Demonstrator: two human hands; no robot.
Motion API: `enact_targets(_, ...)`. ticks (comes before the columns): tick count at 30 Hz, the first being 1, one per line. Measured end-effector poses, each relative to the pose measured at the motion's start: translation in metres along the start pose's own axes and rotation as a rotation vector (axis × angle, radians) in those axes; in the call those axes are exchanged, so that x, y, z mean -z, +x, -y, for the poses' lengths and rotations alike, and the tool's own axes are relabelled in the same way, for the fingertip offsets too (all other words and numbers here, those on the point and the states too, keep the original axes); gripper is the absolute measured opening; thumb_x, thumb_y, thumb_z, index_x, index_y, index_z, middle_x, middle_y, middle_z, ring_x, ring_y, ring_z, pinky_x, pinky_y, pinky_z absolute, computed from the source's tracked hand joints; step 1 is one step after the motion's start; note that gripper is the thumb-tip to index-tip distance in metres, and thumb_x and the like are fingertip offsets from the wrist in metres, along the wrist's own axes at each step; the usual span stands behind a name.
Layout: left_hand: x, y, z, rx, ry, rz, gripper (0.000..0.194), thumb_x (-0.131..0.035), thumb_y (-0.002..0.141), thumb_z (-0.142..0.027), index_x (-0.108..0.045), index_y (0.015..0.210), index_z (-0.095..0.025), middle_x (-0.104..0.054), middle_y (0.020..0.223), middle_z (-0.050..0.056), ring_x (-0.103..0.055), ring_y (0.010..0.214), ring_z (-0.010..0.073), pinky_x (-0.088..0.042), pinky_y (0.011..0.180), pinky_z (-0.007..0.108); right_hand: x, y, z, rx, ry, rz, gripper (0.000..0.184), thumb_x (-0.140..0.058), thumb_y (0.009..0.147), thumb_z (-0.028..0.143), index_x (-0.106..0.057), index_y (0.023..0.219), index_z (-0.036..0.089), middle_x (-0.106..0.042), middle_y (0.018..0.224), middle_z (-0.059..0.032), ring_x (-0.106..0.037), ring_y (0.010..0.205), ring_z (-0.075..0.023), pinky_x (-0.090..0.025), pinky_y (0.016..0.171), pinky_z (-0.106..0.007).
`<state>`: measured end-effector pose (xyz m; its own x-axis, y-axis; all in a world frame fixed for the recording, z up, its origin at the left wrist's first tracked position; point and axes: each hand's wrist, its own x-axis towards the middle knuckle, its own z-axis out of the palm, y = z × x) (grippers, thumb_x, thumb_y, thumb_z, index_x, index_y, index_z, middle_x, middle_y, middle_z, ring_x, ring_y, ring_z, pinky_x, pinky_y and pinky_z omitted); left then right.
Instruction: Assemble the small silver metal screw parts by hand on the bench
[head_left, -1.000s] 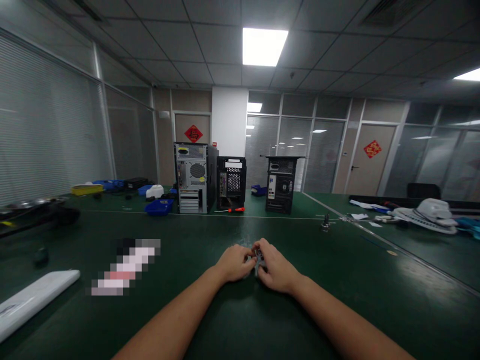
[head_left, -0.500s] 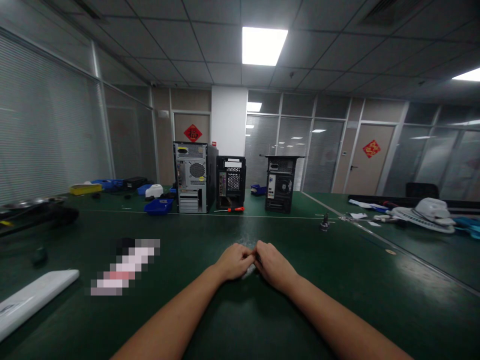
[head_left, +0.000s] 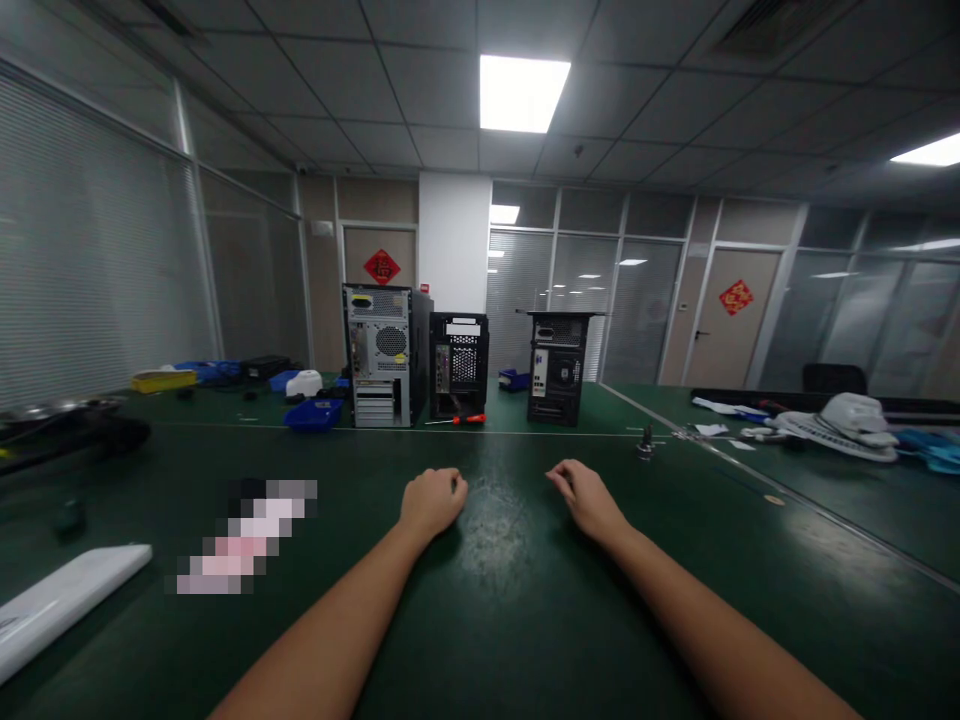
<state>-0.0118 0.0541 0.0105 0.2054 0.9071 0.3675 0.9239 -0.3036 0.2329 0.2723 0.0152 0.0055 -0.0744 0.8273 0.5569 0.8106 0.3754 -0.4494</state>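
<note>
My left hand [head_left: 434, 502] rests on the green table [head_left: 495, 640], its fingers curled into a loose fist. My right hand [head_left: 589, 499] lies to the right of it, with thumb and fingers pressed together. I see no object sticking out of either hand. Between them is a whitish scuffed patch [head_left: 495, 530] on the table surface. Beyond my hands stand three computer towers: a large grey one [head_left: 381, 355], a smaller black one [head_left: 460, 365] and another black one [head_left: 556, 370]. A red-handled screwdriver [head_left: 466, 419] lies before the middle tower.
A white oblong object [head_left: 67, 605] and a blurred-out pinkish item [head_left: 244, 545] lie on the left. Blue bins [head_left: 313, 415] and a yellow tray [head_left: 163, 380] sit farther back. A small metal part [head_left: 645, 443] stands at right. A white hat [head_left: 847, 425] lies farther right.
My hands were together over the scuffed patch. They have moved apart, left hand to the left and right hand to the right, uncovering the patch. The view has shifted slightly.
</note>
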Motion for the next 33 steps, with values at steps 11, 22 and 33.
enact_targets(11,0.001,0.001,0.006,0.108,0.029,0.066,0.038,-0.041,0.093,-0.039,-0.075,0.094,-0.022,-0.076,0.098,0.012,-0.071,0.088,0.0262,-0.052,0.075,0.033,0.071,-0.02,-0.146,-0.66,-0.215,-0.251,0.039,-0.041,0.094,0.043,-0.068,0.101,0.015,-0.073,0.095,-0.0158,-0.067,0.086,-0.0285,-0.045,0.072,-0.035)
enact_targets(22,-0.006,0.003,0.006,0.082,0.066,0.077,0.038,-0.04,0.092,-0.038,-0.075,0.093,-0.023,-0.075,0.098,0.012,-0.071,0.088,0.0282,-0.053,0.076,0.037,0.075,-0.026,-0.174,-0.767,0.017,-0.401,0.042,-0.047,0.089,0.042,-0.074,0.107,0.016,-0.076,0.088,-0.0118,-0.069,0.077,-0.0263,-0.045,0.064,-0.034)
enact_targets(33,-0.005,0.002,0.006,0.045,0.077,0.105,0.036,-0.041,0.093,-0.038,-0.073,0.094,-0.022,-0.075,0.099,0.012,-0.071,0.089,0.0278,-0.053,0.075,0.035,0.071,-0.023,-0.174,-0.702,-0.196,-0.307,0.046,-0.035,0.095,0.033,-0.071,0.117,0.016,-0.071,0.115,-0.0165,-0.066,0.105,-0.0296,-0.048,0.086,-0.037)
